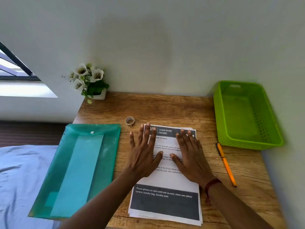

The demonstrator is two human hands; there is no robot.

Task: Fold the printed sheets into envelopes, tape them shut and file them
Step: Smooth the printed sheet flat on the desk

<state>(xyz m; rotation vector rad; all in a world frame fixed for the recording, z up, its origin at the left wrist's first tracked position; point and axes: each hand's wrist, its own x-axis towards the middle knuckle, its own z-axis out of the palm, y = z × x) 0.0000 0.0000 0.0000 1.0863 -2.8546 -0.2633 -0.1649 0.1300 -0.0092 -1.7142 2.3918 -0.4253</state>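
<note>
Head-high, downward over desk (165, 109)

Counter (165, 109): brown wood grain, darker streaks. Printed sheets (166, 180): white, black text, dark grey bands top and bottom (white lettering on the bands). Folder (79, 169): translucent teal, paler blue strip inside, white snap. Basket (221, 123): lime green, woven-lattice walls. Pen (227, 164): orange, black cap. Flowers (89, 76): white petals, dark-striped centres, green leaves. Bed sheet (21, 176): pale blue.
</note>
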